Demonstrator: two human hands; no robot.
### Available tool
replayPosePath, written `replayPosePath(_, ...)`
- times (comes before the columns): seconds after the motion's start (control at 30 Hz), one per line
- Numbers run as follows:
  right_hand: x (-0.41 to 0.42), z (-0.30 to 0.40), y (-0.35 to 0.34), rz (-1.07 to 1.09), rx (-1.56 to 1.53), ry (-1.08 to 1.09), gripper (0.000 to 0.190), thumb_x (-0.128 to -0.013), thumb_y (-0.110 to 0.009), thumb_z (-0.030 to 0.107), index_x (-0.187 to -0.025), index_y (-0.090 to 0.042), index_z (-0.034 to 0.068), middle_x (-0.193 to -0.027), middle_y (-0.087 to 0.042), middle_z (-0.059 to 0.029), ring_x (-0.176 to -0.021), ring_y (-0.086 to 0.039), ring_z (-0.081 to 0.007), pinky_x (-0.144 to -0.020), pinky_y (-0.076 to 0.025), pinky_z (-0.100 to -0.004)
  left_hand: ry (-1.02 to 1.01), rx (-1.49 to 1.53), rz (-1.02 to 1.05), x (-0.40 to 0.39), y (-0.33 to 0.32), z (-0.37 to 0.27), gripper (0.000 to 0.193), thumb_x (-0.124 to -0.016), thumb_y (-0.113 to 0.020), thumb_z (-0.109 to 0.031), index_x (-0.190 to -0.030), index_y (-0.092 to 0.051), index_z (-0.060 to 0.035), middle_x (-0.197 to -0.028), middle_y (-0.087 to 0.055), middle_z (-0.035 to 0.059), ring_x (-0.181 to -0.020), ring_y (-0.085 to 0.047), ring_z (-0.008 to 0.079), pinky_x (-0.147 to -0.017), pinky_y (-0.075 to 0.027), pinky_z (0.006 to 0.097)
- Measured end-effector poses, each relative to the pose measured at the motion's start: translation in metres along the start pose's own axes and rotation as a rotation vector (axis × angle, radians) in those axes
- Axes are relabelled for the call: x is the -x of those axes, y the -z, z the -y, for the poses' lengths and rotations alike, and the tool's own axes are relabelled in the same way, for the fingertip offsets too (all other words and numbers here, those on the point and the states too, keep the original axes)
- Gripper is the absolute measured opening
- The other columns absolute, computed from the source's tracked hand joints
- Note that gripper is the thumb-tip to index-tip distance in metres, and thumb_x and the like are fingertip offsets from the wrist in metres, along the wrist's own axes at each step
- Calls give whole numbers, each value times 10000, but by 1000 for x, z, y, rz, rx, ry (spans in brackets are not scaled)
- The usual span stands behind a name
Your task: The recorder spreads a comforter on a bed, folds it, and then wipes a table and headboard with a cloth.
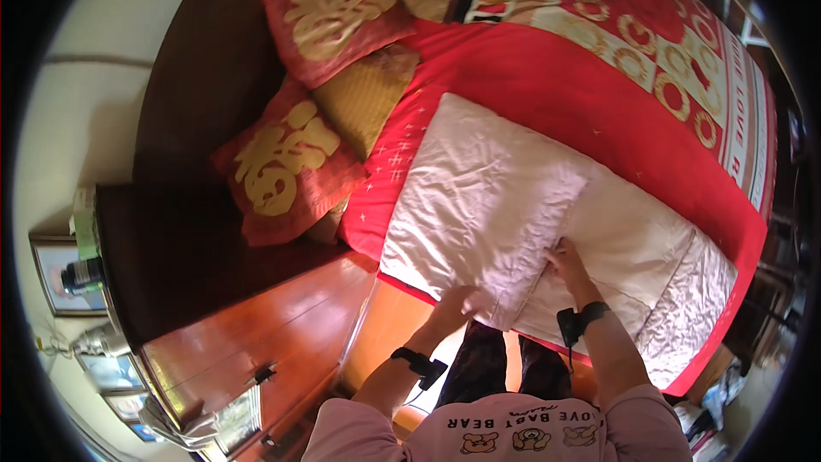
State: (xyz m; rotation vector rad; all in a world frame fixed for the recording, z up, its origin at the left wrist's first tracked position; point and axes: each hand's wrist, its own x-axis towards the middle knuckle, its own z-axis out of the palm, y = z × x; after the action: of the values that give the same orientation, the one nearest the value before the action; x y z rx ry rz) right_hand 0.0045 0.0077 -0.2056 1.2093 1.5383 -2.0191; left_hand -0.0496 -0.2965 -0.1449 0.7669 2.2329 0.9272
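Before me a pale pink quilt [487, 199] lies folded on the red-sheeted bed, with a raised fold edge running across its middle. At its near edge, my left hand [457, 308] has its fingers bent against the fabric; whether they grip it is hidden. Farther right, my right hand [569, 264] touches the quilt beside the fold edge, its thumb and fingers apart. The quilt's surface is wrinkled left of the fold and at the far right end. Each wrist wears a black strap with a small device.
Red pillows with gold characters [288, 160] lie at the bed's head by a dark headboard [186, 109]. A patterned blanket [641, 45] covers the far side over the red sheet [513, 64]. At left stands a glossy wooden cabinet [269, 327], with framed pictures [67, 276] beyond.
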Motion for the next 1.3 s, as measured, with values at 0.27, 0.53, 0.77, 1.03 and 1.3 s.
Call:
replayPosePath(0.27, -13, 13, -40, 101, -364, -136, 537, -759, -736, 192, -1210, -469, 70, -1076, -584, -65, -957, -598, -224, -780, -534, -413, 869, 1178, -554, 14, 27, 74, 467, -831, -673, -281, -1147, -456, -15, -939, -562, 59, -831, -570, 177, -688, -491, 334)
replayPosePath(0.53, -21, 9, -50, 175, -340, -337, 505, -782, -699, 134, -1226, -464, 78, -1111, -585, -78, -1001, -588, -261, -857, -504, -472, 1040, 1424, -744, -8, 23, 101, 455, -799, -715, -257, -1113, -448, -64, -942, -582, 3, -775, -528, 118, -735, -432, 275)
replayPosePath(0.77, -18, 25, -48, 134, -588, -191, 490, -787, -698, 163, -1220, -478, 98, -1120, -585, -50, -1023, -569, -245, -898, -469, -472, 894, 1571, -648, -21, 42, 98, 278, -831, -659, -92, -1081, -567, -11, -1027, -609, 53, -915, -594, 142, -807, -495, 283)
replayPosePath(1.03, -30, 19, -36, 63, -546, -74, 542, -768, -727, 207, -1231, -465, 104, -1087, -590, -53, -974, -590, -231, -833, -508, -438, 885, 1707, -729, -26, 42, 97, 293, -812, -664, -37, -1089, -568, -36, -1044, -608, 30, -925, -590, 137, -808, -487, 231)
replayPosePath(1.3, -42, 60, -41, 9, -537, 67, 518, -769, -706, 157, -1223, -464, 97, -1071, -585, -42, -996, -579, -220, -853, -494, -419, 713, 1492, -708, -23, 49, 100, 474, -787, -702, -78, -1214, -498, -56, -1160, -561, 53, -1071, -527, 174, -955, -404, 327)
